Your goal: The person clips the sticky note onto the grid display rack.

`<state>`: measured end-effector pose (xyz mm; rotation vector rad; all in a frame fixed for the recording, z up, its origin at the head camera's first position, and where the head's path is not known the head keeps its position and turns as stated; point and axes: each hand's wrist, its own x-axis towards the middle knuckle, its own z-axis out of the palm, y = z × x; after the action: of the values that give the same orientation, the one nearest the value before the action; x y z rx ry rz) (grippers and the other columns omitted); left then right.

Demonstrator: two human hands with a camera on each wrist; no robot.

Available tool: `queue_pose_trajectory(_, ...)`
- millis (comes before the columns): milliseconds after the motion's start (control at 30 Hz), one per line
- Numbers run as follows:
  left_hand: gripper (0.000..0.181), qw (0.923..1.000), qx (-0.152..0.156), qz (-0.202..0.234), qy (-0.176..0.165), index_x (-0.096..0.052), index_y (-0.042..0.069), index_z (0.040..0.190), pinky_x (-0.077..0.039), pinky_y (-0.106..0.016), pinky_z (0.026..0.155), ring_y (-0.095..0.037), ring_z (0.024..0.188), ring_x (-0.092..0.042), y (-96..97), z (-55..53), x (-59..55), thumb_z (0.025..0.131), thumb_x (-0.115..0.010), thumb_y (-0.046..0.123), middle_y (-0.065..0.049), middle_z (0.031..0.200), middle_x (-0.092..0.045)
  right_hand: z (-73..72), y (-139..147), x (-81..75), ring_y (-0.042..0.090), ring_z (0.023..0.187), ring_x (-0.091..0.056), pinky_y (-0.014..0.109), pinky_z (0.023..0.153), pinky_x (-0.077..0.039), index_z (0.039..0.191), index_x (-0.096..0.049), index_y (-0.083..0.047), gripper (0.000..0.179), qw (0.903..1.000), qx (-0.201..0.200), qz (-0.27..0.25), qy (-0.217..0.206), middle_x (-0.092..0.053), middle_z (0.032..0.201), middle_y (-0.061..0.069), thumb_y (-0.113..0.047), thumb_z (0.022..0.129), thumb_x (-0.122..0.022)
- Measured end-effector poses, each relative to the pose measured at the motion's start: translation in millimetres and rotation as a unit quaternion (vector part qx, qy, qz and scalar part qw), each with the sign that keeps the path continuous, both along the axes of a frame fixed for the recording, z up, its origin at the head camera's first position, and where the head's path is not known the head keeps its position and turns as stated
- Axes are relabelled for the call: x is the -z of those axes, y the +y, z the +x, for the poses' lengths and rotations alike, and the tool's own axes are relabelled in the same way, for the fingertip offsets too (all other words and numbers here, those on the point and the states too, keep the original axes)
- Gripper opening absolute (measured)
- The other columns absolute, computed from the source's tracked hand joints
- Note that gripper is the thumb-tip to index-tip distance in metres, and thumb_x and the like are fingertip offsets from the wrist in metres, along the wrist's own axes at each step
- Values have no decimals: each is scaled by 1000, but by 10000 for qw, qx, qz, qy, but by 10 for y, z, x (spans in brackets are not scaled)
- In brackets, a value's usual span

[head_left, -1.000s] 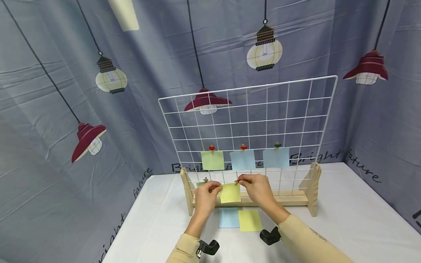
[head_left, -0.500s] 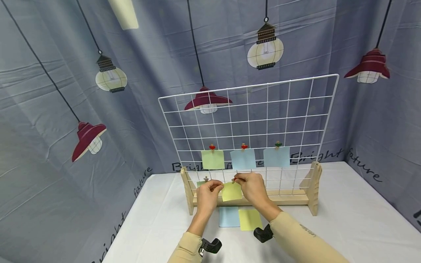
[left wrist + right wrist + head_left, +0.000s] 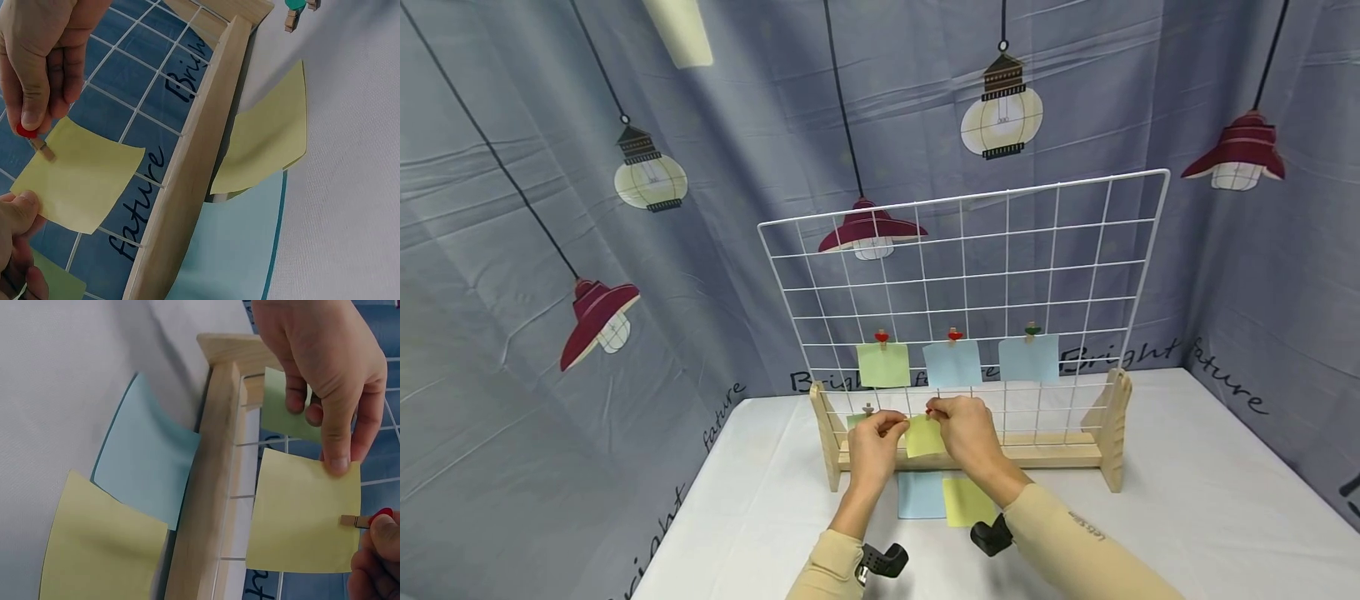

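Observation:
My left hand (image 3: 872,450) pinches the upper left corner of a yellow sticky note (image 3: 922,439), held against the lower part of a white wire grid (image 3: 1007,250). My right hand (image 3: 972,435) pinches a small wooden clothespin (image 3: 45,150) with a red head between thumb and fingers. The clothespin's tip overlaps the note's top edge in both wrist views. Just left of it, a green note (image 3: 278,412) hangs on the grid, partly covered by my left hand.
Above, a light green note (image 3: 883,367) and two blue notes (image 3: 952,365) hang from clothespins. The grid stands in a wooden base (image 3: 1052,455). Before it on the white table lie blue (image 3: 922,497) and yellow sticky notes (image 3: 964,502). Loose clothespins (image 3: 294,15) lie on the table.
My right hand has slid left along the note's top edge with the clothespin, toward its middle. My left hand has shifted slightly right and keeps its pinch on the corner.

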<state>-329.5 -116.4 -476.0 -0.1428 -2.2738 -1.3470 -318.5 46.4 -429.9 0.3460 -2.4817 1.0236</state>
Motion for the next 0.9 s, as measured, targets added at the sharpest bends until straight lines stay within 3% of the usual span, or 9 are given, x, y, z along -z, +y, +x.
queue_pose_trajectory(233, 3, 10000, -14, 18, 48, -81, 15, 88, -51, -21, 62, -3, 69, -65, 5, -7, 12, 86, -83, 13, 2, 82, -78, 26, -29, 11, 25, 88, -77, 36, 68, -58, 104, -82, -8, 18, 9996, 88, 189, 199, -81, 92, 5, -1, 93, -71)
queue_pose_trajectory(367, 3, 9999, 5, 40, 93, -81, 12, 88, -50, -20, 60, -2, 67, -64, 8, -5, 26, 85, -83, 13, 1, 81, -78, 43, -37, 34, 27, 89, -77, 43, 74, -60, 105, -82, -7, 21, 9988, 189, 235, 378, -81, 93, 6, 3, 92, -69)
queue_pose_trajectory(733, 5, 9999, -51, 110, -54, -82, 16, 90, -50, -20, 61, -2, 67, -62, -15, 2, 31, 86, -83, 13, 2, 82, -78, 39, -36, 61, 28, 91, -78, 45, 73, -60, 108, -82, -11, 22, 9982, 348, 84, 490, -81, 98, 7, 0, 92, -72)
queue_pose_trajectory(900, 5, 9999, -85, 98, -35, -81, 17, 90, -46, -20, 57, -2, 63, -57, -34, 18, 33, 86, -83, 15, 4, 81, -78, 46, 3, 81, 28, 87, -78, 45, 72, -61, 102, -82, -11, 16, 9954, 281, 62, 911, -81, 95, 7, -2, 90, -76)
